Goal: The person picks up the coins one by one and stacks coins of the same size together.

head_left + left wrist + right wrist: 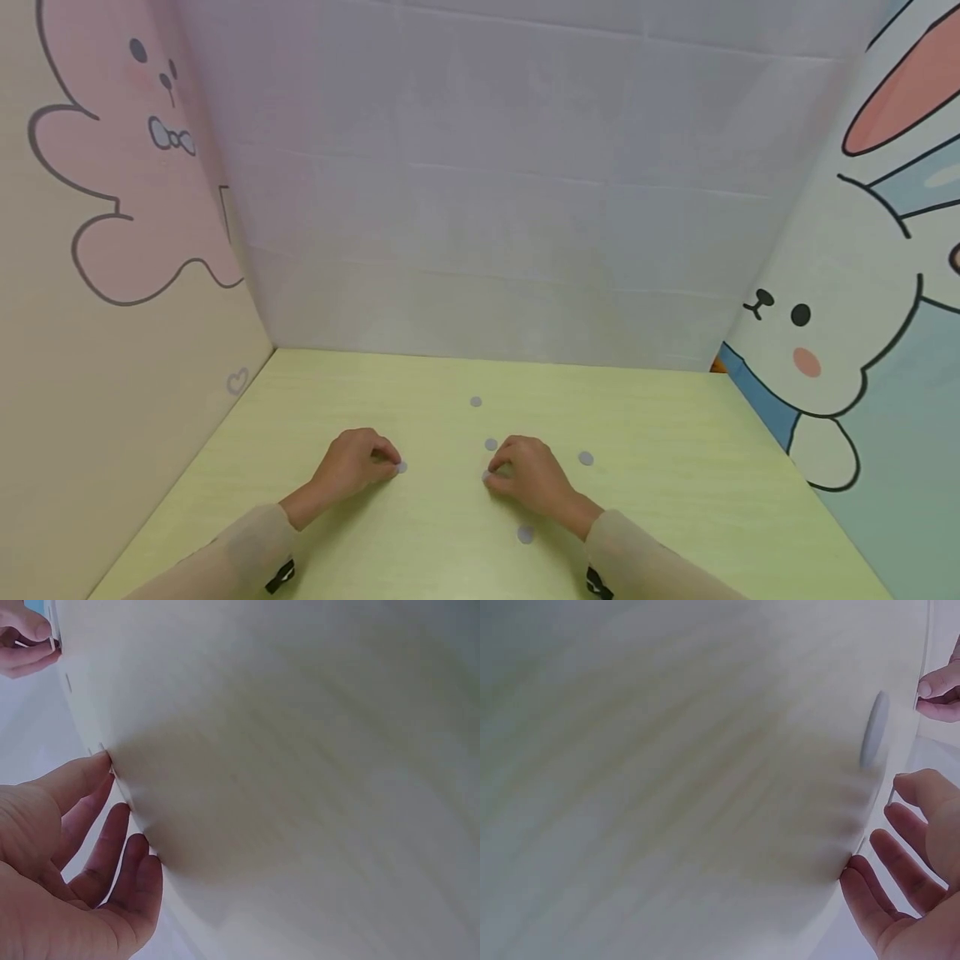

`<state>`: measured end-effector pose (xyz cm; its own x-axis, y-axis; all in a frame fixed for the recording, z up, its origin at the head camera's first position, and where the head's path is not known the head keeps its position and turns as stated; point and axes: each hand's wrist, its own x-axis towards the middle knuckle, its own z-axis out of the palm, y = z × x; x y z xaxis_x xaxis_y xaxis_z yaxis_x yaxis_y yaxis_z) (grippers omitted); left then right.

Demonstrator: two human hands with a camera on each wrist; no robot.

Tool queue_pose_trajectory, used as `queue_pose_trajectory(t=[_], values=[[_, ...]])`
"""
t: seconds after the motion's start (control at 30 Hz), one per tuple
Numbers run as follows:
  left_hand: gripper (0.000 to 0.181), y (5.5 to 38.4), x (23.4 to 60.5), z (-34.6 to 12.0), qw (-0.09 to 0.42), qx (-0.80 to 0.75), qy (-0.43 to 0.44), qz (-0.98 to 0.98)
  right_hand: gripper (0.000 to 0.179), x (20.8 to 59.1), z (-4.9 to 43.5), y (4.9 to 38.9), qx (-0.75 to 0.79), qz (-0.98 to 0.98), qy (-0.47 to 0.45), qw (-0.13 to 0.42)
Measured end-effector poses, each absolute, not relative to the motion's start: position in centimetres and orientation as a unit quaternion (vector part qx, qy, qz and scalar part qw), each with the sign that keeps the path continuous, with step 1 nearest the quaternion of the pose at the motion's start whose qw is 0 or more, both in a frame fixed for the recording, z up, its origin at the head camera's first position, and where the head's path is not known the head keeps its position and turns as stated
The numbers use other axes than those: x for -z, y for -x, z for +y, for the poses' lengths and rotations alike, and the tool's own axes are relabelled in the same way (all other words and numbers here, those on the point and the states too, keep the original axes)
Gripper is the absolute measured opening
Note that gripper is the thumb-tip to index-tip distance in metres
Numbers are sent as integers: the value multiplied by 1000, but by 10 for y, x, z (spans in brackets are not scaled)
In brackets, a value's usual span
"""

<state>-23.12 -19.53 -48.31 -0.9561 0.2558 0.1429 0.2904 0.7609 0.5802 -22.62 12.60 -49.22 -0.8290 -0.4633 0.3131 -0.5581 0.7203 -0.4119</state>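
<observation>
My left hand (360, 460) is low over the pale yellow tabletop (315, 392), thumb and index finger pinching a small flat grey disc (402, 467). In the left wrist view the other fingertips (154, 862) rest right at the table surface. To the right, my right hand (531, 473) pinches another thin grey disc (486, 476) by its edge; the right wrist view has this disc (891, 796) standing tilted between thumb and finger. Just beyond the right fingers lies a loose disc (491, 444), and nearer to me, below that hand, lies another disc (525, 534).
Farther back on the table is a grey disc (476, 402), and one more disc (587, 458) lies right of the right hand. A white sheet (510, 208) closes off the back. Cartoon-printed panels stand at left (135, 375) and right (892, 400).
</observation>
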Motion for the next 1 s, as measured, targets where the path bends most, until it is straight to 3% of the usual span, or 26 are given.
queue_pose_trajectory(t=[1.0], values=[[11, 233, 485, -198, 32, 305, 151, -940, 12, 484, 48, 245, -248, -921, -285, 92]])
